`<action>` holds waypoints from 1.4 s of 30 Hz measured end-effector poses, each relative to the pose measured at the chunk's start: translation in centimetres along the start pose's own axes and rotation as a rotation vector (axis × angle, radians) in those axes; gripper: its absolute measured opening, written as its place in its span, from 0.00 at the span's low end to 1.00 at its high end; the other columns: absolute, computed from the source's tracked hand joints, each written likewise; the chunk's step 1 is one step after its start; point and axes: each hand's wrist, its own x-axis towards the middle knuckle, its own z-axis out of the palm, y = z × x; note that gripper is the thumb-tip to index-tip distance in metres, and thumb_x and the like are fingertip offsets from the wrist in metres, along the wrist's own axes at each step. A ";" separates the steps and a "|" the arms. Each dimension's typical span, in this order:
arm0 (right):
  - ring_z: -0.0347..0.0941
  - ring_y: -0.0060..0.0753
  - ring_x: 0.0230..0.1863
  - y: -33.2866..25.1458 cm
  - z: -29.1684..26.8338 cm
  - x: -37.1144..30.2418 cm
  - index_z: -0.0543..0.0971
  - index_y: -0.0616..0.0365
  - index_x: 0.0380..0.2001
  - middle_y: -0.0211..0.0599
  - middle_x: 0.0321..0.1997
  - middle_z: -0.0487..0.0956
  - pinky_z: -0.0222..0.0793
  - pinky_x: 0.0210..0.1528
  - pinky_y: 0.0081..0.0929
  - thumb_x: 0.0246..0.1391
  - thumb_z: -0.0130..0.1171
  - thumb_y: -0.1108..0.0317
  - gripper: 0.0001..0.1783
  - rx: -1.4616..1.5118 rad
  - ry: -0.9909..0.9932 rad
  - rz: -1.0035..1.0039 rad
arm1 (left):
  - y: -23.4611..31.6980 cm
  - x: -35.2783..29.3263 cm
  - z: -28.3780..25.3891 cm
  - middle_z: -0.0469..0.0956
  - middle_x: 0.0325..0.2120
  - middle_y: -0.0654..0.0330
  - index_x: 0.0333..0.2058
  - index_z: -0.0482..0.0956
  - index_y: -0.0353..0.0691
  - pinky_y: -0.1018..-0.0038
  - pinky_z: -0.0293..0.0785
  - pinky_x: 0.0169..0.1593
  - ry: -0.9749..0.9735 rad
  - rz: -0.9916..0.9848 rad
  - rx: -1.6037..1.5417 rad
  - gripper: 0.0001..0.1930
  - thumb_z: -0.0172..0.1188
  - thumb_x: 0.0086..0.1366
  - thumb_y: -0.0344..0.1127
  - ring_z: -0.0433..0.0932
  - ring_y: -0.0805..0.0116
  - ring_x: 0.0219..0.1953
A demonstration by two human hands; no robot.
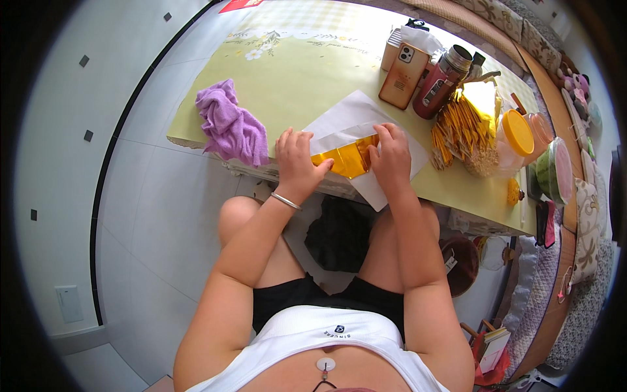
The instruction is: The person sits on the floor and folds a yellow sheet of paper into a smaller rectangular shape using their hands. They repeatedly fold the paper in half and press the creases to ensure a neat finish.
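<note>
A strip of shiny gold foil paper (351, 161), creased and partly folded, lies at the table's near edge on white paper (349, 110). My left hand (299, 163) grips the foil's left end, its thumb on the gold and its fingers curled over the far side. At the other end, my right hand (393, 158) pinches the foil between thumb and fingers. The white paper's far edge rises behind both hands. What lies under the fingertips is hidden.
A crumpled purple towel (230, 124) lies left of my hands. To the right stand a propped phone (404, 75), a dark red flask (441, 85), a pile of folded gold foil pieces (467, 121) and a yellow-lidded jar (517, 132). Below the table is a dark red bin (460, 264).
</note>
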 end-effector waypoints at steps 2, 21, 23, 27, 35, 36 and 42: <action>0.67 0.48 0.64 0.2 0.1 0.2 0.75 0.59 0.57 0.44 0.62 0.73 0.65 0.64 0.38 0.47 0.64 0.78 0.30 -0.053 -0.008 -0.003 | -0.3 0.5 0.0 0.76 0.35 0.57 0.40 0.77 0.40 0.58 0.66 0.57 -0.064 -0.055 0.002 0.28 0.79 0.41 0.43 0.70 0.51 0.51; 0.55 0.48 0.75 0.8 1.7 1.0 0.64 0.55 0.69 0.42 0.73 0.63 0.47 0.76 0.46 0.46 0.50 0.84 0.42 -0.006 -0.116 -0.193 | 0.1 2.3 -0.7 0.79 0.34 0.59 0.32 0.81 0.43 0.57 0.65 0.55 -0.295 -0.049 -0.105 0.19 0.76 0.41 0.39 0.73 0.54 0.49; 0.58 0.46 0.73 0.1 1.3 1.2 0.66 0.52 0.68 0.39 0.72 0.65 0.47 0.76 0.46 0.46 0.52 0.83 0.41 -0.038 -0.083 -0.268 | 0.6 1.9 -0.7 0.80 0.35 0.58 0.32 0.81 0.43 0.55 0.64 0.58 -0.243 0.050 -0.104 0.15 0.73 0.45 0.35 0.74 0.54 0.51; 0.64 0.40 0.70 -0.1 1.3 1.4 0.78 0.46 0.56 0.28 0.61 0.77 0.47 0.76 0.47 0.47 0.61 0.76 0.29 -0.098 -0.079 -0.426 | 1.6 1.0 0.0 0.83 0.39 0.57 0.36 0.81 0.40 0.50 0.60 0.66 -0.149 0.309 0.022 0.10 0.63 0.52 0.27 0.78 0.54 0.54; 0.71 0.35 0.64 1.4 1.2 1.5 0.86 0.45 0.33 0.19 0.40 0.85 0.48 0.75 0.51 0.49 0.62 0.68 0.08 -0.120 -0.086 -0.411 | 2.4 -0.4 0.4 0.83 0.45 0.50 0.45 0.79 0.33 0.59 0.75 0.57 -0.204 0.360 0.072 0.15 0.55 0.58 0.25 0.81 0.55 0.51; 0.71 0.35 0.63 1.8 1.0 1.5 0.86 0.44 0.33 0.19 0.40 0.85 0.49 0.75 0.51 0.49 0.62 0.68 0.08 -0.130 -0.074 -0.408 | 2.4 -0.3 0.4 0.83 0.45 0.50 0.46 0.79 0.33 0.59 0.75 0.57 -0.203 0.366 0.070 0.16 0.55 0.58 0.25 0.81 0.55 0.51; 0.73 0.33 0.62 1.6 1.0 1.2 0.85 0.45 0.34 0.20 0.44 0.85 0.50 0.74 0.52 0.50 0.61 0.68 0.08 -0.102 -0.140 -0.444 | 2.5 0.0 1.4 0.82 0.46 0.49 0.47 0.79 0.32 0.61 0.76 0.57 -0.159 0.450 0.013 0.16 0.55 0.59 0.27 0.81 0.54 0.50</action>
